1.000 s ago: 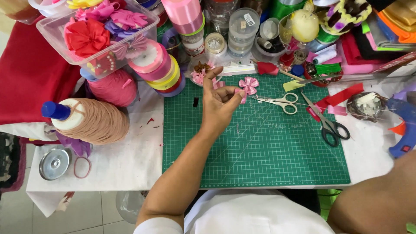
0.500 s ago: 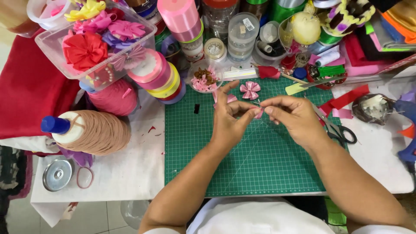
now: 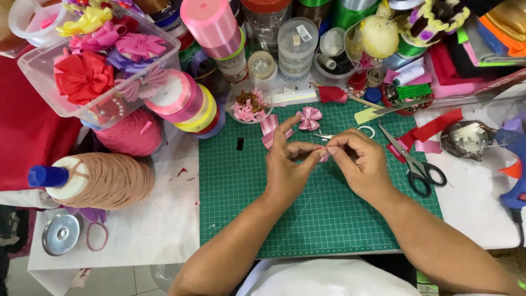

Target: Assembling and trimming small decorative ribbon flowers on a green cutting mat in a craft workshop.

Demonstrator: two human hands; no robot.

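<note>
Right now I see both hands meeting just above the middle of the frame, over the green cutting mat (image 3: 307, 219). My left hand (image 3: 285, 172) and right hand (image 3: 359, 164) each pinch one end of a small piece of pink ribbon (image 3: 323, 157), thumb against fingertip, so both grips are closed on it; the left forefinger sticks up free. Most of the ribbon is hidden between the fingertips, so I cannot tell how it is folded.

I judge the step in hand to be folding or pinching that ribbon into a petal shape. A finished pink bow (image 3: 309, 118) lies on the mat just above the hands, a loose strip of striped pink ribbon (image 3: 268, 131) sits beside the left forefinger, and a small dish of pink pieces (image 3: 247, 107) stands further up.

The next move, I think, calls for keeping the pinch tight while one hand lets go to fetch a tool. Small scissors (image 3: 342, 134) lie right behind the fingers, larger scissors (image 3: 413, 164) sit to the right, and a glue gun (image 3: 512, 164) rests at the right edge.
</note>
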